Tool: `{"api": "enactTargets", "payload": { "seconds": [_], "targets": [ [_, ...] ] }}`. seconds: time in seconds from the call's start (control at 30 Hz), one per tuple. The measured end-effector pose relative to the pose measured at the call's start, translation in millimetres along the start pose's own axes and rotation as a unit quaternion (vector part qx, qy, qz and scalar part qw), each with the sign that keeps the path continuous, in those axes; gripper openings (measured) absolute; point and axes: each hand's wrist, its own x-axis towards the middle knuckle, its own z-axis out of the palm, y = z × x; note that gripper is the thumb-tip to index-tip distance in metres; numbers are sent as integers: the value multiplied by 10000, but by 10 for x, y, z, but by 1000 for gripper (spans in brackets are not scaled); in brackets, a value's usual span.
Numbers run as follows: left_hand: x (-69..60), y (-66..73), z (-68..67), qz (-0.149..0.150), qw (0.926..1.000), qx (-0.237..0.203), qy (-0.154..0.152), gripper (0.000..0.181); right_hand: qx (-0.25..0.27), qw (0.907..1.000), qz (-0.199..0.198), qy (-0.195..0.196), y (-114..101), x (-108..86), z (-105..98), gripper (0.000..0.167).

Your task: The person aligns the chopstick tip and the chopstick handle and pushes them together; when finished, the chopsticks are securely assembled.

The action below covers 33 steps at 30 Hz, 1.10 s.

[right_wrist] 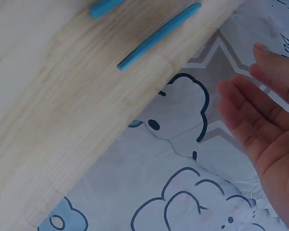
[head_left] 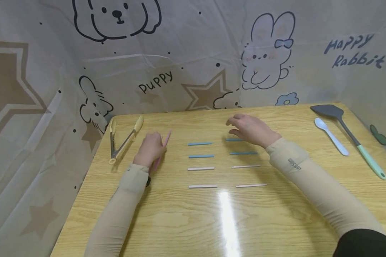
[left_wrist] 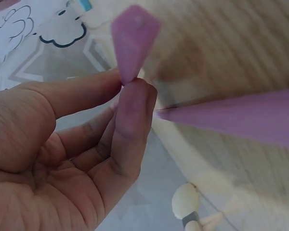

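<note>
1 slim pink strip (left_wrist: 135, 39) in left hand (head_left: 149, 149).

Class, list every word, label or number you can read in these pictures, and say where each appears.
"puppy": on the backdrop, left of centre in the head view.
"Happy Rabbit": on the backdrop, upper right in the head view.
Dark print on the right sleeve: too small and blurred to read.

The head camera looks forward and down across the table (head_left: 180, 221); wrist cameras closely face the left hand (left_wrist: 77, 178) and right hand (right_wrist: 274, 144). Head and right wrist views share blue sticks (right_wrist: 159, 36).
</note>
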Motion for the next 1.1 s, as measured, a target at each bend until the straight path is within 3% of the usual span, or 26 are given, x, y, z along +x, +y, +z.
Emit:
{"api": "enactTargets", "payload": {
  "seconds": [0.4, 0.77, 1.1],
  "targets": [
    [42, -75, 44, -124, 9998, 136, 106, 21, 196, 9979, 246, -571, 61, -83, 134, 27],
    [40, -92, 19, -166, 9997, 44, 153, 9, 387, 9968, 294, -634, 92, -105, 258, 19],
    [22, -111, 41, -92, 9997, -151, 174, 10, 399, 9959, 380, -721, 92, -101, 319, 16]
  ]
}}
